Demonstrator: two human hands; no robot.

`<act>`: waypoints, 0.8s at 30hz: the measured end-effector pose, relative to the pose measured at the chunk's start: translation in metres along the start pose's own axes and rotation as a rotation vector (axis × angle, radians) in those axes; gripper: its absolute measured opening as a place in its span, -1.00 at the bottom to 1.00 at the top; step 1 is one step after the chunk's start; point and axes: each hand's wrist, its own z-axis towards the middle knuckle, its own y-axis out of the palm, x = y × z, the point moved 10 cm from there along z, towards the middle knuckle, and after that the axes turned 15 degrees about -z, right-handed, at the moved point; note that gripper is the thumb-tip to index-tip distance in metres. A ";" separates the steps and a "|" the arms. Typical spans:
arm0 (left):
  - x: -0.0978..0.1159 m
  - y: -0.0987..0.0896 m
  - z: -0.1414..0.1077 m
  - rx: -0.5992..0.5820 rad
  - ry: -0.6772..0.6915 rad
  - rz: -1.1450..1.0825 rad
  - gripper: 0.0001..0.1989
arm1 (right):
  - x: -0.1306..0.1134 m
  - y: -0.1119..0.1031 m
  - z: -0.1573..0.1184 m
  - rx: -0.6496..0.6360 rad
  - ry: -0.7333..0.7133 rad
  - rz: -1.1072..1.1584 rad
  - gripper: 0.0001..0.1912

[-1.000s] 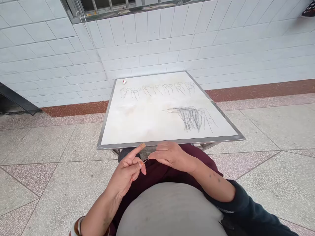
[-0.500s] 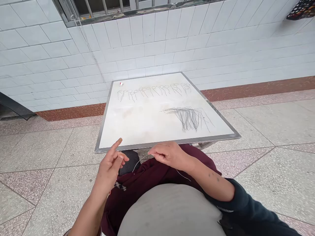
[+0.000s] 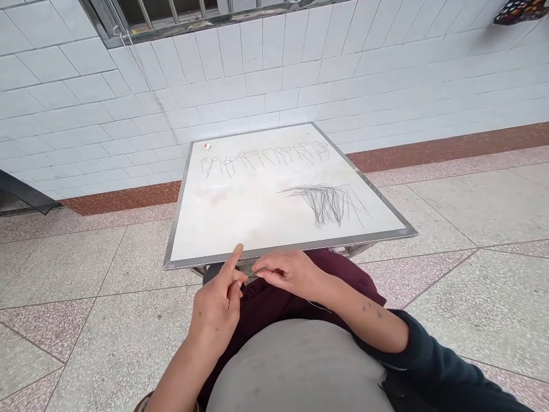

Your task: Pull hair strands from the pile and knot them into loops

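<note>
A thin wire [image 3: 319,306] runs between my hands, in front of the table's near edge and above my lap. My right hand [image 3: 288,270] pinches it between thumb and fingertips, and one end trails out below that wrist. Close by, my left hand [image 3: 219,297] has its thumb pressed to the curled fingers on the wire's other part, while the index finger points up and away. Several looped wires [image 3: 268,154] lie in a row across the far side of the white tabletop [image 3: 223,223]. A tangled pile of dark straight wires [image 3: 326,203] rests on its right half.
A small red and white object [image 3: 207,147] sits at the table's far left corner. A metal rim [image 3: 300,248] edges the table. Behind it rises a white tiled wall [image 3: 266,68] with a barred window [image 3: 171,12]. Speckled floor tiles [image 3: 107,274] surround the table.
My left hand has moved right, up to my right hand, and its fingers have closed on the wire's free end. My right hand has stayed nearly in place.
</note>
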 end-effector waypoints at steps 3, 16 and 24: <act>0.003 0.001 -0.001 0.000 -0.007 0.022 -0.37 | 0.000 0.003 0.001 -0.030 0.034 0.011 -0.88; 0.006 -0.001 -0.001 0.058 -0.099 -0.125 -0.44 | 0.001 -0.002 -0.003 -0.055 0.119 0.116 -0.84; 0.004 -0.001 -0.002 0.101 -0.127 -0.243 -0.44 | 0.004 -0.006 -0.002 -0.013 0.175 0.138 -0.84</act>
